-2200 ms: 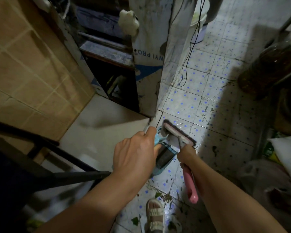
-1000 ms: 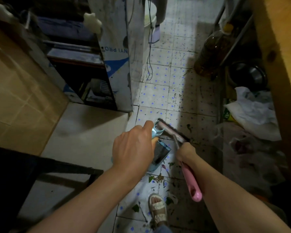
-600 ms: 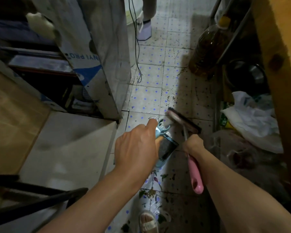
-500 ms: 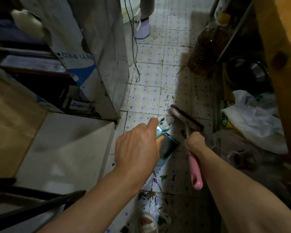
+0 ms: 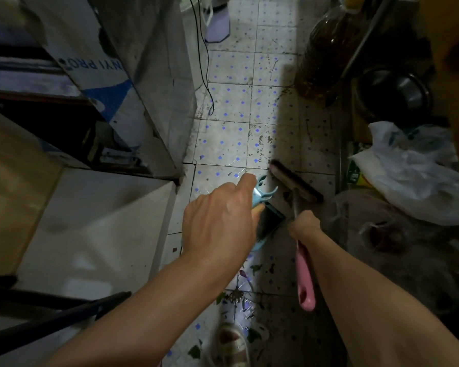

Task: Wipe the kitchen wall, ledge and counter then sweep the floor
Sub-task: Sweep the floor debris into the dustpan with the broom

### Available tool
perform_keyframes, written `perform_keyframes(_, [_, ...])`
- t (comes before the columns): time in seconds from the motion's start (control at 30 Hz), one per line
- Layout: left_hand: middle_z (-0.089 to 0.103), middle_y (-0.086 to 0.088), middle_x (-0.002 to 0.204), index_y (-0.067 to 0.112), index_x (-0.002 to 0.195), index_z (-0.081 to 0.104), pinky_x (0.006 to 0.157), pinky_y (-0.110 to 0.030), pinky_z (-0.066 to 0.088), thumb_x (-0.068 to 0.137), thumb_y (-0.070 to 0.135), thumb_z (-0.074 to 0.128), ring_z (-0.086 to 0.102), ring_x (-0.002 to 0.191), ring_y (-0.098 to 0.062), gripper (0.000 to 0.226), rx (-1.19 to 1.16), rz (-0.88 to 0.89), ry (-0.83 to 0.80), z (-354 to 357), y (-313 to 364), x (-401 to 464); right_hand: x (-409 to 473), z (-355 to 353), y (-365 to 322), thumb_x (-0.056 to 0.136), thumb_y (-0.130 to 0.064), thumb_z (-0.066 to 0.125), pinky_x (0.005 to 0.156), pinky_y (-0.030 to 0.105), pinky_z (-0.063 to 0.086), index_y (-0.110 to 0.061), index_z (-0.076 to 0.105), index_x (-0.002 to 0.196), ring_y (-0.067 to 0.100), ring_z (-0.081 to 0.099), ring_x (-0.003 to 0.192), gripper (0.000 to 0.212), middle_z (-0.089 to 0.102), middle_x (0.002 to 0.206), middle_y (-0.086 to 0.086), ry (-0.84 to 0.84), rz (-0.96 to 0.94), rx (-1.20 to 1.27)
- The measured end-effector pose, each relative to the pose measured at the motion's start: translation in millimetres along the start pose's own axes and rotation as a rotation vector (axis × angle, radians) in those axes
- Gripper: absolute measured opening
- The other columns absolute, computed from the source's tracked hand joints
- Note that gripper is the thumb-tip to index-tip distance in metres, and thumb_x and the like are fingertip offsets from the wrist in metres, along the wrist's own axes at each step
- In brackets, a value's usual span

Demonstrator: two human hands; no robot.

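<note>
My left hand grips the handle of a light-blue dustpan, held just above the tiled floor with its dark scoop facing right. My right hand grips a pink-handled brush. Its dark bristle head rests on the floor just beyond the dustpan, in the shadow at the right. The white tiles with blue dots carry dark specks of dirt. Green leaf scraps lie near my sandalled foot.
A grey step lies at the left, with a cabinet behind it and a black cable hanging down. At the right stand a big brown bottle, a dark pot and plastic bags. Black metal bars cross the lower left.
Both hands have moved forward and to the right along the floor with the dustpan and brush. The brush head now sits farther right, in the shadow. My view has tilted the same way.
</note>
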State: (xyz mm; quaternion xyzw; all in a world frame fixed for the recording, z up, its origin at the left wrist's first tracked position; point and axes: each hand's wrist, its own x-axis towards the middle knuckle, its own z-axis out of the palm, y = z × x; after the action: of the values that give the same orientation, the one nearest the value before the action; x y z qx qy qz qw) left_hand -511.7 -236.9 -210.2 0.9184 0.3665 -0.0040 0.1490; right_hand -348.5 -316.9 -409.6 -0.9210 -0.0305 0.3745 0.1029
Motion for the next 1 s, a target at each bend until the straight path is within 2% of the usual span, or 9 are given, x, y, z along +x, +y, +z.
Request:
perform_keyframes(0.2, [0.049,0.008,0.09,0.028,0.114,0.04,0.062,-0.029,0.029,0.094,0.047,0.04,0.046,0.076,-0.018,0.028,0.002,0.011,-0.01,-9,-11,-40,-42,19,24,0.089,-0.01,0.057,0.102,0.036,0.039,0.003,0.042,0.13,0.035,0.047,0.125,0.046,0.047,0.136,0.023,-0.041,0.004,-0.036])
perform_keyframes(0.3, [0.043,0.008,0.085,0.029,0.113,0.04,0.062,-0.029,0.03,0.094,0.048,0.04,0.054,0.082,-0.02,0.026,0.022,0.009,-0.015,-14,-22,-70,-71,33,41,0.089,-0.009,0.056,0.1,0.037,0.041,0.003,0.044,0.129,0.036,0.049,0.123,0.044,0.049,0.134,0.022,-0.038,0.018,-0.046])
perform_keyframes(0.37, [0.04,0.009,0.083,0.029,0.113,0.04,0.062,-0.028,0.03,0.095,0.047,0.04,0.049,0.077,-0.018,0.026,0.022,0.013,-0.014,-21,-31,-96,-98,47,53,0.09,-0.009,0.055,0.099,0.038,0.042,0.003,0.044,0.128,0.036,0.049,0.122,0.041,0.049,0.133,0.022,-0.056,0.018,-0.042])
perform_keyframes(0.43, [0.04,0.01,0.084,0.029,0.113,0.04,0.061,-0.028,0.029,0.095,0.047,0.041,0.04,0.073,-0.014,0.026,0.024,0.015,-0.008,-24,-39,-115,-119,60,63,0.091,-0.008,0.053,0.098,0.037,0.042,0.003,0.044,0.127,0.036,0.049,0.121,0.039,0.049,0.133,0.022,-0.063,0.019,-0.039])
perform_keyframes(0.53, [0.04,0.01,0.083,0.028,0.111,0.041,0.062,-0.028,0.029,0.094,0.047,0.043,0.038,0.072,-0.014,0.025,0.008,0.007,-0.007,-33,-54,-153,-160,84,79,0.092,-0.011,0.054,0.097,0.036,0.043,0.003,0.042,0.128,0.035,0.05,0.121,0.04,0.049,0.133,0.021,-0.086,0.039,-0.034])
perform_keyframes(0.6, [0.043,0.01,0.083,0.028,0.112,0.042,0.061,-0.028,0.028,0.094,0.046,0.043,0.041,0.072,-0.015,0.025,0.01,0.025,0.003,-39,-63,-178,-184,99,90,0.092,-0.011,0.054,0.095,0.035,0.044,0.003,0.044,0.127,0.034,0.051,0.12,0.039,0.05,0.132,0.021,-0.102,0.047,-0.03])
perform_keyframes(0.73, [0.058,0.007,0.097,0.029,0.119,0.042,0.061,-0.028,0.028,0.094,0.045,0.044,0.055,0.083,-0.019,0.03,0.017,0.032,0.007,-45,-79,-224,-230,127,108,0.091,-0.012,0.057,0.093,0.033,0.045,0.004,0.045,0.127,0.033,0.052,0.119,0.042,0.051,0.131,0.02,-0.124,0.059,-0.015])
perform_keyframes(0.87, [0.047,0.009,0.083,0.026,0.113,0.045,0.059,-0.029,0.028,0.093,0.043,0.047,0.039,0.07,-0.015,0.026,0.005,0.026,0.007,-49,-95,-266,-269,150,125,0.093,-0.015,0.055,0.088,0.029,0.045,0.004,0.047,0.125,0.03,0.053,0.118,0.038,0.053,0.13,0.018,-0.14,0.052,0.009])
perform_keyframes(1.0, [0.044,0.009,0.082,0.027,0.111,0.043,0.061,-0.029,0.029,0.093,0.045,0.045,0.043,0.072,-0.016,0.025,0.041,0.024,-0.015,-53,-103,-289,-294,164,134,0.093,-0.014,0.054,0.089,0.029,0.046,0.004,0.048,0.125,0.03,0.055,0.116,0.037,0.055,0.128,0.018,-0.15,0.042,0.025])
